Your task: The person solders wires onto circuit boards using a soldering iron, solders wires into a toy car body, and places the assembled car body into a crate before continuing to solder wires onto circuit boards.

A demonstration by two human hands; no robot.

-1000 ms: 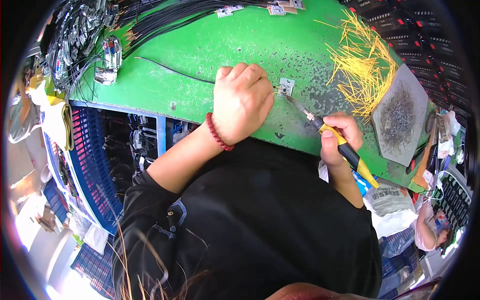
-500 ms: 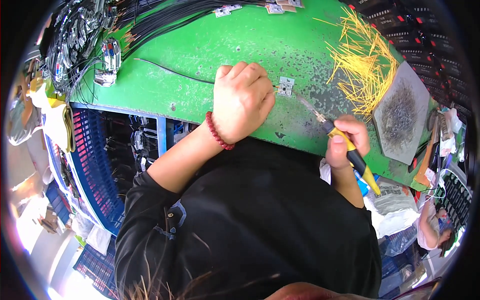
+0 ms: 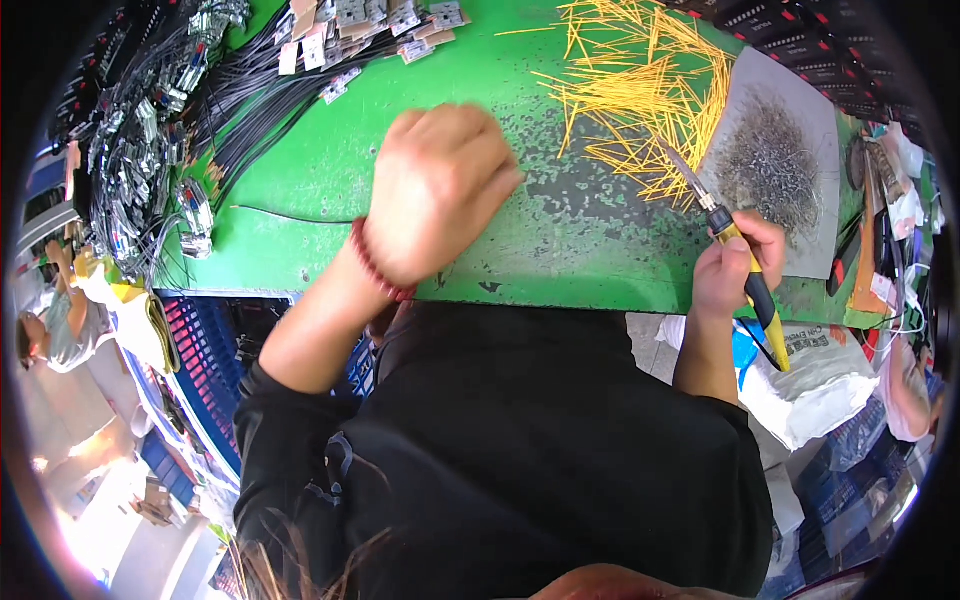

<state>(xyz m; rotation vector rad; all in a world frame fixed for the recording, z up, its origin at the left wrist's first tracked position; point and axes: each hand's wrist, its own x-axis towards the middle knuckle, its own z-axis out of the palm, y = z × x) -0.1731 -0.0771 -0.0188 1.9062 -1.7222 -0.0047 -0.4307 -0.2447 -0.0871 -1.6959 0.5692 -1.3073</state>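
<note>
Green worktop (image 3: pixel 560 270), one only, paint worn through to dark grey in patches, spread across the upper half of the view. Toward the upper left, black cables (image 3: pixel 255 125) in a thick bundle, too many to count, with white circuit boards (image 3: pixel 365 25) overlapping above, likewise past counting. At right, one grey sheet (image 3: pixel 812 250), strewn with dark debris (image 3: pixel 765 155); at its left edge, one tangled heap of thin yellow wires (image 3: pixel 610 90). Two hands, well apart: left hand (image 3: pixel 440 190) blurred, back upward, fingers curled over the worktop, cannot tell whether around anything; right hand (image 3: pixel 726 277) clamped on one soldering iron (image 3: pixel 762 302). Slim yellow-and-black handle, metal shaft narrowing to a point, aimed toward the upper left, tip over the yellow wires, contact unclear. One lone black cable (image 3: pixel 300 216), thin, slightly bent, reaching to the left hand's wrist. Around that wrist, one dark red beaded bracelet (image 3: pixel 368 262)
</note>
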